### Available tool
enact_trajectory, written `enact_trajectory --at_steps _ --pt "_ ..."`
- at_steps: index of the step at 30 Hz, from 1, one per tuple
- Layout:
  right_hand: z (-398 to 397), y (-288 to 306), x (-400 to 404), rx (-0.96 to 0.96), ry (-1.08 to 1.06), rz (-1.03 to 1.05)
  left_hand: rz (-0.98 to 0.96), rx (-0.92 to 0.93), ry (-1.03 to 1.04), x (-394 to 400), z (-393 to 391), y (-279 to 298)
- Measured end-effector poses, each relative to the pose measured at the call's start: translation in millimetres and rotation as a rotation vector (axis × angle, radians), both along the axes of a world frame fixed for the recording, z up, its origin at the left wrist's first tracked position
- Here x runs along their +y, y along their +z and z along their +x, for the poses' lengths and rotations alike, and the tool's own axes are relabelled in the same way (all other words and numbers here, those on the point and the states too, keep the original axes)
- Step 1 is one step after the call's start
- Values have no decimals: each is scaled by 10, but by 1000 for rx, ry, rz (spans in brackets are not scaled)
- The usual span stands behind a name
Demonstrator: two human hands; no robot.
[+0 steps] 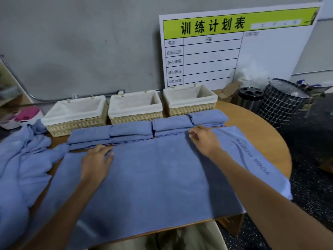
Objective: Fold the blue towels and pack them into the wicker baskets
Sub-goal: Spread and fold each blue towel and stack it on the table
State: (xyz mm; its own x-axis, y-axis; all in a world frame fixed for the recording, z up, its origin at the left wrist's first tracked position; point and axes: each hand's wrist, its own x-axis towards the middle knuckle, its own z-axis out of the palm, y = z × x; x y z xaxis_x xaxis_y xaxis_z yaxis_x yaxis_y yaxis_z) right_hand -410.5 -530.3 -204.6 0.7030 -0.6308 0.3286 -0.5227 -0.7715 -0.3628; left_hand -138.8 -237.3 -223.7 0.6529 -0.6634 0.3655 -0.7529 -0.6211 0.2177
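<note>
spread blue towel (153,177), left hand (96,159) flat on it, right hand (203,139) grip pinching its far edge

I count three wicker baskets in a row at the back of the counter (270,114): a left basket (75,121), a middle basket (135,112) and a right basket (191,103), each with a white liner. In front of them I make out four folded blue towels: first (90,137), second (131,131), third (171,126) and fourth (207,118), plus one spread towel (153,177) and a crumpled heap (21,159) that could be one towel or more. Beyond the counter I see one whiteboard (234,51), one wire bin (282,103) and one black canister (250,98), and two hands, left (97,159) and right (203,139).
</note>
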Motion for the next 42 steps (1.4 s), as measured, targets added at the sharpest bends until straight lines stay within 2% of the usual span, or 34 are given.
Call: enact_trajectory --at_steps 8,13,20,22,24,27,29,42 --pt "25 -84 10 52 -20 -105 31 -56 -48 -27 -117 133" --pt "10 -45 85 128 -37 -140 -9 6 -71 3 -78 128" --pt "59 -131 -27 70 49 -134 252 123 -111 -35 206 160" --pt "65 -160 -46 99 49 -163 227 55 -105 -33 180 152" --pt "54 -175 -47 93 30 -174 121 -11 -72 -4 115 93" --pt "24 -137 -10 74 27 -162 -61 25 -21 32 58 47" --pt "4 -95 34 61 49 -135 -110 25 -30 41 68 31" --pt "16 -84 73 -67 100 -2 -99 144 -98 42 169 -4"
